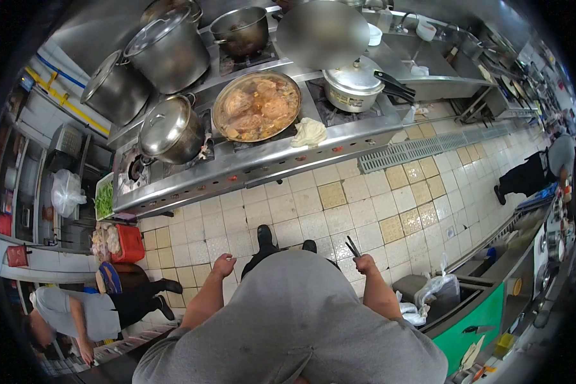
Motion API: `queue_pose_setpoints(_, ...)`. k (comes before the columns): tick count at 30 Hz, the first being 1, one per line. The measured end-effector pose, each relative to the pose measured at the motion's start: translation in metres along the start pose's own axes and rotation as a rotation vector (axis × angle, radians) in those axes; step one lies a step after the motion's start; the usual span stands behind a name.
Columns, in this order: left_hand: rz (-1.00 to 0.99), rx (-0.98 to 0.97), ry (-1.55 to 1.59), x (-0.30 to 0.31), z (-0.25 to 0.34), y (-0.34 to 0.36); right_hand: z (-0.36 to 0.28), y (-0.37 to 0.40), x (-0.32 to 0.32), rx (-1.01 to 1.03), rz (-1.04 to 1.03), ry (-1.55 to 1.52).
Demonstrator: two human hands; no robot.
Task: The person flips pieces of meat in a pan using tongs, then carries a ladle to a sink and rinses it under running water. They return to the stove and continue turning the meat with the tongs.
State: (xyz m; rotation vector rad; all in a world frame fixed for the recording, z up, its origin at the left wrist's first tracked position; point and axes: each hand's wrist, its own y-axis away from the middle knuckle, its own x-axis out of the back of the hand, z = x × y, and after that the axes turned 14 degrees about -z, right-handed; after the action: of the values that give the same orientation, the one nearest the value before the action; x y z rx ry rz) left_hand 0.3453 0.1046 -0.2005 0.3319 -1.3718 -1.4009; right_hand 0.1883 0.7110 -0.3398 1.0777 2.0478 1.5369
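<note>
My left hand (223, 265) hangs in front of my left side with its fingers curled in. Whether anything is inside it is too small to make out. On the other side, my right hand (364, 264) is closed around slim dark tongs (352, 247), whose two prongs point away from me. Both hands are over the tiled floor, apart from the stove (268, 168). A wide pan (256, 105) on the stove holds large pieces of meat in brown liquid. A crumpled pale cloth (309, 132) lies at the stove's front edge, right of that pan.
Left of the pan stands a lidded pot (169, 130); right of it, a pressure cooker (352, 88). A red crate (129, 243) sits on the floor. One person (83, 312) is at left, another (560, 160) at far right. A green-topped counter (470, 326) flanks my right.
</note>
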Motion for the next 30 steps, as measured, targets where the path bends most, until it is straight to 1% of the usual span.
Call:
queue_pose_setpoints(2, 0.022, -0.033, -0.039, -0.001, 0.0, -0.003, 0.002, -0.001, 0.001, 0.0, 0.007, -0.01)
queue_pose_setpoints(5, -0.01, -0.051, -0.014, -0.002, -0.001, -0.007, 0.004, -0.006, 0.003, 0.007, 0.033, 0.024)
queue_pose_setpoints(7, -0.004, -0.072, -0.054, -0.002, -0.005, -0.019, 0.006, -0.009, 0.005, 0.006, 0.044, 0.072)
queue_pose_setpoints(9, -0.005, -0.099, -0.101, -0.004, -0.011, -0.022, 0.005, 0.004, 0.007, 0.007, 0.057, 0.039)
queue_pose_setpoints(11, -0.06, -0.031, -0.052, 0.001, 0.002, -0.027, 0.003, 0.013, 0.014, 0.016, 0.091, -0.015)
queue_pose_setpoints(12, -0.069, -0.049, -0.074, 0.005, 0.013, -0.032, 0.009, 0.017, 0.017, 0.038, 0.107, -0.025)
queue_pose_setpoints(14, -0.102, -0.026, -0.085, 0.009, 0.031, -0.037, 0.02, 0.028, 0.018, 0.049, 0.133, -0.061)
queue_pose_setpoints(15, -0.112, -0.036, -0.107, 0.01, 0.046, -0.037, 0.023, 0.038, 0.02, 0.039, 0.141, -0.048)
queue_pose_setpoints(17, 0.049, -0.188, -0.266, 0.01, 0.087, -0.041, 0.038, 0.047, 0.021, 0.018, 0.16, -0.059)
queue_pose_setpoints(19, 0.085, -0.341, -0.229, 0.009, 0.133, -0.039, 0.083, 0.024, 0.018, 0.076, 0.174, 0.071)
queue_pose_setpoints(20, 0.075, -0.458, -0.253, 0.006, 0.153, -0.05, 0.124, -0.01, 0.005, 0.192, 0.291, 0.239)
queue_pose_setpoints(21, 0.0, -0.503, -0.236, 0.007, 0.18, -0.047, 0.164, -0.043, -0.005, 0.287, 0.432, 0.417)
queue_pose_setpoints(22, -0.081, -0.551, -0.227, 0.008, 0.208, -0.048, 0.143, -0.003, -0.002, 0.104, 0.35, 0.173)
queue_pose_setpoints(23, -0.156, -0.646, -0.18, 0.003, 0.222, -0.072, 0.12, 0.04, 0.0, -0.092, 0.303, -0.058)
queue_pose_setpoints(24, -0.217, -0.718, -0.119, 0.003, 0.244, -0.096, 0.111, 0.064, -0.001, -0.137, 0.351, -0.192)
queue_pose_setpoints(25, -0.257, -0.764, -0.175, -0.001, 0.284, -0.087, 0.103, 0.089, -0.003, -0.177, 0.409, -0.328)
queue_pose_setpoints(27, -0.102, -0.702, -0.393, 0.0, 0.339, -0.035, 0.101, 0.096, -0.002, -0.158, 0.449, -0.345)
queue_pose_setpoints(28, -0.113, -0.72, -0.416, 0.001, 0.364, -0.04, 0.1, 0.099, -0.004, -0.145, 0.49, -0.384)
queue_pose_setpoints(30, -0.04, -0.788, -0.467, 0.006, 0.402, -0.053, 0.098, 0.099, -0.009, -0.155, 0.529, -0.447)
